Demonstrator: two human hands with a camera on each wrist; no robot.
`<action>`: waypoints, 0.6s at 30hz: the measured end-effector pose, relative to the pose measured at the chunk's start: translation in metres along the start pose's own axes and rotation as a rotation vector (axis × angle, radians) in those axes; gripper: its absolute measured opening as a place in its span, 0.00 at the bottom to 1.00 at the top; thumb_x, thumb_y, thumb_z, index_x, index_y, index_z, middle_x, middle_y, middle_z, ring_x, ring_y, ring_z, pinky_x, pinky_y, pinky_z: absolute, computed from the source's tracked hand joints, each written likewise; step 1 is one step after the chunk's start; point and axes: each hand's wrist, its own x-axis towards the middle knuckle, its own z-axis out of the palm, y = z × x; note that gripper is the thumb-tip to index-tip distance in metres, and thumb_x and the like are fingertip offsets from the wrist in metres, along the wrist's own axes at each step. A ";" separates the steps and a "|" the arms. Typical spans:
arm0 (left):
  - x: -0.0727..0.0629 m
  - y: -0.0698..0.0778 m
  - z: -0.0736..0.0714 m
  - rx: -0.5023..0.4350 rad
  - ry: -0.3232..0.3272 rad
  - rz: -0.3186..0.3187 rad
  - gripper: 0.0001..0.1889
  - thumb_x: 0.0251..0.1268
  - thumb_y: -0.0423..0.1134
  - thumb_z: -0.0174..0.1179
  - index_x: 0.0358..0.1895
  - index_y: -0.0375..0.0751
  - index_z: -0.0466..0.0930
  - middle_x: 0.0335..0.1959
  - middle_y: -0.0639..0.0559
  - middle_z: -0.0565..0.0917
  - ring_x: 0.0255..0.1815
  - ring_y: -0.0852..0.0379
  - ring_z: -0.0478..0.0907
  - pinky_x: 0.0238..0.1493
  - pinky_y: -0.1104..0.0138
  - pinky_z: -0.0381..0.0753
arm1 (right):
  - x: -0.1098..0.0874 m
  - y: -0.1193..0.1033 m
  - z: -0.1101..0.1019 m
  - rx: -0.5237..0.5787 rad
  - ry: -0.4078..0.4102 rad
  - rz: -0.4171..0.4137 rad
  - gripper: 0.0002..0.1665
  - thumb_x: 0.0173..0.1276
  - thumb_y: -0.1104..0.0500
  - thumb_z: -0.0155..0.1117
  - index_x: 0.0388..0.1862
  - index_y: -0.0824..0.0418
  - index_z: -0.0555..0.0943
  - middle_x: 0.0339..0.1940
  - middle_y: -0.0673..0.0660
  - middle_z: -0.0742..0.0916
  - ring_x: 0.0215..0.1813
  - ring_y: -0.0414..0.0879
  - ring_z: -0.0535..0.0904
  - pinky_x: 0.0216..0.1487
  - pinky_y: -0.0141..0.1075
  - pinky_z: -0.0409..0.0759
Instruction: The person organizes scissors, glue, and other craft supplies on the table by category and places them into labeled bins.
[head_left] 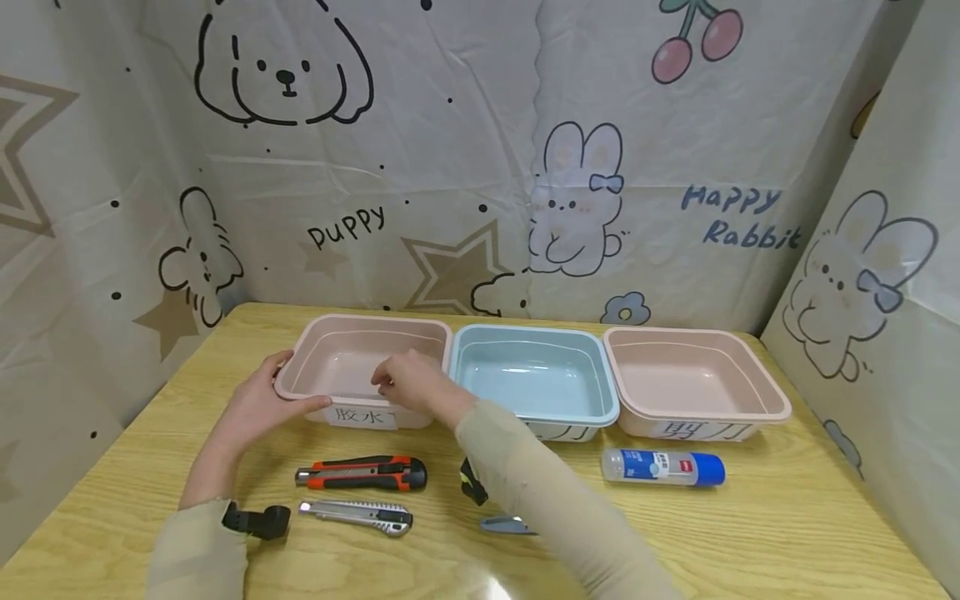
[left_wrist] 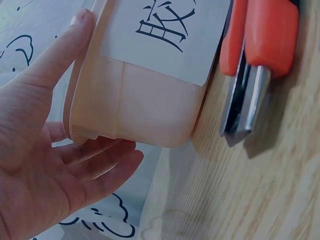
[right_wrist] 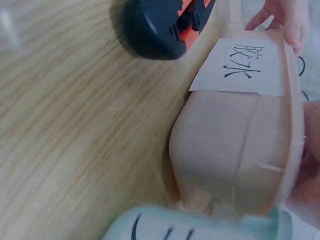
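My left hand (head_left: 262, 400) holds the left front corner of the left pink plastic basin (head_left: 367, 323), thumb along the front rim and fingers against its side. The basin's front carries a white label (right_wrist: 245, 67) with black characters. Over the inside of this basin is my right hand (head_left: 416, 383), its fingers bent and pointing left. In the right wrist view only part of that hand shows, behind the rim; its fingertips are hidden, so I cannot tell whether it pinches anything. An orange and black utility knife (head_left: 360, 473) lies in front of the basin.
A blue basin (head_left: 536, 417) and another pink basin (head_left: 705, 410), both labelled, stand to the right in a row. Nearer lie a silver utility knife (head_left: 358, 515), a clear glue bottle (head_left: 663, 467) with blue cap, and a light-blue item (head_left: 504, 524) partly under my right sleeve. Printed cloth surrounds the table.
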 end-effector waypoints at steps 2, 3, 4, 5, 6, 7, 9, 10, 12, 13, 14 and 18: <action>0.000 0.000 0.000 0.002 -0.004 -0.004 0.56 0.42 0.62 0.66 0.69 0.34 0.47 0.60 0.30 0.66 0.56 0.35 0.67 0.50 0.42 0.69 | -0.008 0.004 -0.005 0.010 0.026 -0.026 0.12 0.64 0.57 0.59 0.45 0.53 0.83 0.42 0.46 0.86 0.42 0.37 0.81 0.43 0.25 0.76; 0.000 0.000 0.000 0.003 -0.006 -0.006 0.56 0.43 0.62 0.66 0.69 0.34 0.47 0.61 0.30 0.65 0.56 0.35 0.67 0.50 0.42 0.69 | -0.013 0.006 -0.008 0.022 0.038 -0.037 0.12 0.65 0.57 0.58 0.45 0.54 0.83 0.41 0.47 0.86 0.42 0.37 0.81 0.43 0.26 0.76; 0.000 0.000 0.000 0.005 -0.008 -0.008 0.56 0.43 0.62 0.66 0.69 0.34 0.47 0.61 0.30 0.65 0.56 0.35 0.67 0.50 0.42 0.69 | -0.019 0.010 -0.012 0.034 0.052 -0.047 0.12 0.65 0.58 0.58 0.45 0.55 0.83 0.41 0.48 0.86 0.42 0.38 0.81 0.44 0.26 0.77; 0.001 0.000 0.001 0.005 -0.010 -0.009 0.56 0.43 0.62 0.66 0.69 0.34 0.46 0.61 0.30 0.65 0.56 0.35 0.66 0.51 0.42 0.69 | -0.026 0.014 -0.016 0.045 0.067 -0.051 0.12 0.65 0.58 0.58 0.45 0.55 0.83 0.41 0.48 0.86 0.42 0.38 0.81 0.43 0.27 0.77; 0.001 0.001 0.001 0.009 -0.012 -0.008 0.56 0.43 0.62 0.65 0.69 0.34 0.46 0.61 0.29 0.65 0.56 0.35 0.66 0.51 0.41 0.69 | -0.034 0.019 -0.020 0.049 0.087 -0.058 0.11 0.65 0.58 0.58 0.44 0.56 0.83 0.41 0.49 0.86 0.42 0.38 0.81 0.43 0.28 0.77; 0.001 0.001 0.001 0.011 -0.014 -0.006 0.56 0.43 0.62 0.65 0.70 0.33 0.46 0.61 0.29 0.64 0.57 0.34 0.66 0.51 0.41 0.68 | -0.043 0.025 -0.024 0.056 0.105 -0.064 0.11 0.65 0.58 0.58 0.44 0.56 0.83 0.40 0.49 0.86 0.42 0.39 0.81 0.43 0.29 0.77; 0.001 0.001 0.001 0.006 -0.017 -0.005 0.56 0.43 0.62 0.65 0.70 0.33 0.46 0.62 0.29 0.64 0.57 0.34 0.66 0.51 0.41 0.68 | -0.062 0.038 -0.032 0.060 0.142 -0.071 0.10 0.64 0.58 0.58 0.43 0.56 0.83 0.39 0.49 0.86 0.41 0.41 0.81 0.42 0.31 0.78; 0.001 0.001 0.001 0.002 -0.018 -0.006 0.56 0.43 0.62 0.66 0.70 0.33 0.45 0.62 0.29 0.64 0.57 0.34 0.66 0.51 0.41 0.68 | -0.072 0.046 -0.036 0.058 0.164 -0.081 0.10 0.64 0.58 0.59 0.42 0.57 0.82 0.39 0.50 0.86 0.41 0.42 0.81 0.42 0.31 0.78; 0.001 0.001 0.001 -0.001 -0.019 -0.008 0.56 0.44 0.61 0.66 0.70 0.33 0.45 0.61 0.29 0.64 0.56 0.34 0.66 0.51 0.41 0.68 | -0.092 0.060 -0.042 0.044 0.205 -0.088 0.09 0.63 0.58 0.59 0.41 0.57 0.82 0.38 0.49 0.85 0.40 0.42 0.80 0.42 0.32 0.78; 0.001 0.001 0.001 -0.004 -0.020 -0.011 0.56 0.43 0.61 0.66 0.70 0.33 0.45 0.61 0.29 0.64 0.56 0.35 0.66 0.51 0.41 0.69 | -0.102 0.067 -0.045 0.038 0.225 -0.087 0.09 0.63 0.58 0.60 0.40 0.57 0.82 0.37 0.49 0.85 0.40 0.42 0.80 0.41 0.33 0.78; 0.001 0.001 0.001 -0.005 -0.020 -0.010 0.56 0.43 0.61 0.66 0.70 0.33 0.45 0.61 0.29 0.64 0.56 0.35 0.66 0.50 0.41 0.69 | -0.113 0.073 -0.047 0.035 0.239 -0.081 0.09 0.62 0.58 0.61 0.40 0.57 0.82 0.36 0.49 0.85 0.39 0.42 0.80 0.41 0.33 0.78; 0.001 0.000 -0.002 0.003 -0.021 -0.007 0.56 0.43 0.62 0.66 0.69 0.33 0.46 0.61 0.29 0.64 0.56 0.35 0.66 0.51 0.41 0.69 | -0.154 0.097 -0.049 -0.039 0.281 -0.013 0.07 0.60 0.56 0.63 0.37 0.54 0.83 0.33 0.46 0.83 0.37 0.40 0.79 0.38 0.33 0.78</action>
